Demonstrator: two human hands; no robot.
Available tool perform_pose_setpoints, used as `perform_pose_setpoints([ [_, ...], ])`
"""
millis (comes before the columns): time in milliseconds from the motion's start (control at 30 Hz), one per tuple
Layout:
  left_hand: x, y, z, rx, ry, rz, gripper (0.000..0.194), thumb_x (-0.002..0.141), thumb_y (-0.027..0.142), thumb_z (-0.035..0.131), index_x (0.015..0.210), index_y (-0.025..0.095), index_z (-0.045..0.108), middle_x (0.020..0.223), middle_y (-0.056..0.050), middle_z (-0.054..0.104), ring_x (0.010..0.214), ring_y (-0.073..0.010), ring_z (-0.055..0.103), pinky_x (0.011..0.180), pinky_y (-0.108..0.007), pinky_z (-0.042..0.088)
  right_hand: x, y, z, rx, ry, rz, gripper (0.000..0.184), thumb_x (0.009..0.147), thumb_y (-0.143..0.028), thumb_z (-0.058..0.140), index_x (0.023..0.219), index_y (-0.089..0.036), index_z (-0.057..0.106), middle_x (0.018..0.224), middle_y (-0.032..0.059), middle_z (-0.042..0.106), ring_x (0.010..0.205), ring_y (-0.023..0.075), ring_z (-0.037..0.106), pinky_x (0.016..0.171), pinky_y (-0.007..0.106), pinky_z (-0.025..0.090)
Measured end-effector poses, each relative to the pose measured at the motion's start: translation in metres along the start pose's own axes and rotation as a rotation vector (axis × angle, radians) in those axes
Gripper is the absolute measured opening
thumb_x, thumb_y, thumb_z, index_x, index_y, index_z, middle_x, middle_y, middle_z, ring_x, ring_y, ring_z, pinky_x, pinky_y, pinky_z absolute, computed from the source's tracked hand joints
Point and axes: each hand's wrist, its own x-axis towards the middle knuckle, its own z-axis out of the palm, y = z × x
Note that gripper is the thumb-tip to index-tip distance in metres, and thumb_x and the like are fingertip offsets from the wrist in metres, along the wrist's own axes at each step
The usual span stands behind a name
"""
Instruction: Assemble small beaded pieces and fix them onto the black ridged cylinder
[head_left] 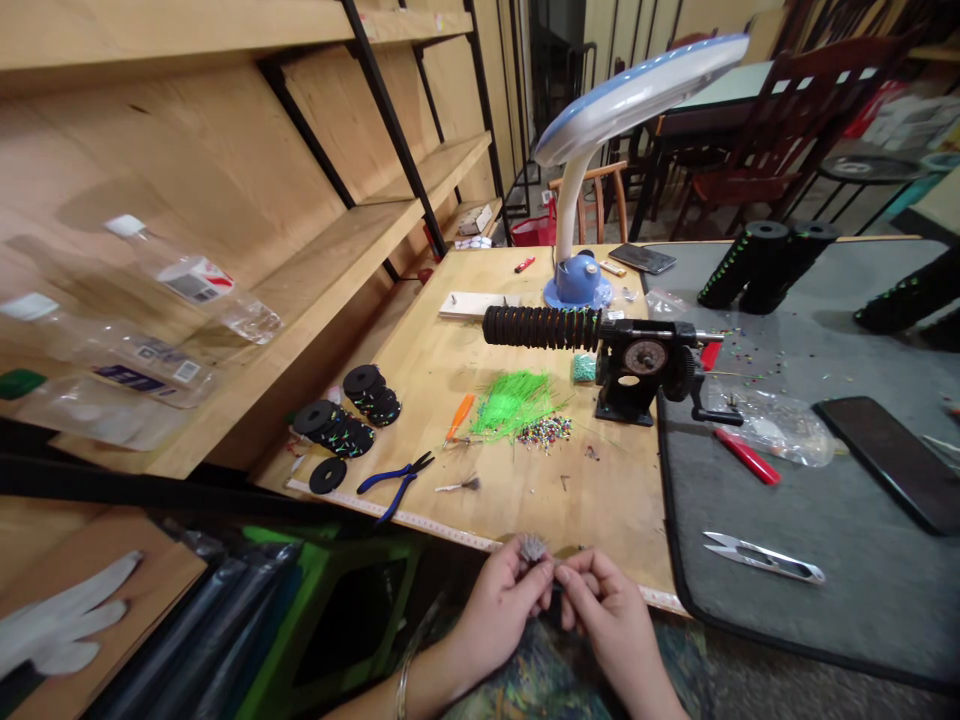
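Note:
At the table's front edge, my left hand (501, 600) pinches a small grey bristly tuft (533, 546) between thumb and fingers, its bristles fanning upward. Close beside it, my right hand (606, 605) is closed in a pinch at the tuft's lower side; what lies between those fingertips is too small to make out. A similar grey tuft with a pale stem (459, 484) lies on the wood ahead. Blue-handled pliers (397, 485) rest left of it with their jaws apart. Farther on are bright green bristles (514, 400), a pile of colourful beads (545, 431) and an orange-handled tool (460, 416).
A hand-cranked winder (637, 365) carries a row of black discs (541, 327) behind the beads. Black spools (334, 428) stand at left. On the grey mat (720, 580) lie thread snips (765, 557), a red tool (747, 456) and a phone (892, 460). A lamp (577, 285) overhangs the back.

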Motion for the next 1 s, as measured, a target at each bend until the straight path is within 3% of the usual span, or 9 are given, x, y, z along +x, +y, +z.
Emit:
perform_pose_setpoints([
  [333,-0.001,0.0,0.001,0.078,0.009,0.066,0.029,0.083,0.043,0.059,0.075,0.018,0.047,0.059,0.006,0.045,0.056,-0.0102,0.041,0.056,-0.024,0.034,0.0,0.001,0.0,0.035,-0.002,0.016,0.051,0.069,-0.065,0.069,0.079,-0.016,0.062,0.04,-0.0045,0.055,0.035,0.0077,0.041,0.039,0.019,0.03],
  [767,-0.002,0.002,0.002,0.064,-0.006,0.058,0.028,0.083,0.041,0.06,0.073,0.018,0.048,0.058,0.006,0.046,0.054,-0.0095,0.04,0.055,-0.023,0.033,0.002,0.004,-0.004,0.106,0.004,0.055,0.047,0.071,-0.064,0.068,0.071,-0.019,0.055,0.039,-0.0067,0.05,0.034,0.0059,0.032,0.039,0.019,0.022],
  [867,-0.002,0.005,0.001,0.051,-0.003,0.044,0.029,0.082,0.043,0.06,0.073,0.017,0.049,0.057,0.006,0.046,0.053,-0.0096,0.04,0.054,-0.023,0.032,0.001,0.004,-0.007,0.144,0.006,-0.004,0.045,0.079,-0.062,0.062,0.086,-0.018,0.06,0.043,-0.0071,0.049,0.04,0.0088,0.037,0.044,0.022,0.025],
  [1000,-0.001,0.006,-0.001,-0.018,0.025,0.016,0.032,0.079,0.047,0.063,0.076,0.017,0.051,0.057,0.006,0.046,0.052,-0.0093,0.039,0.051,-0.022,0.03,0.002,0.003,-0.012,0.319,-0.077,0.026,0.053,0.08,-0.061,0.06,0.111,-0.017,0.056,0.056,-0.0023,0.06,0.047,0.0128,0.044,0.048,0.024,0.03],
])
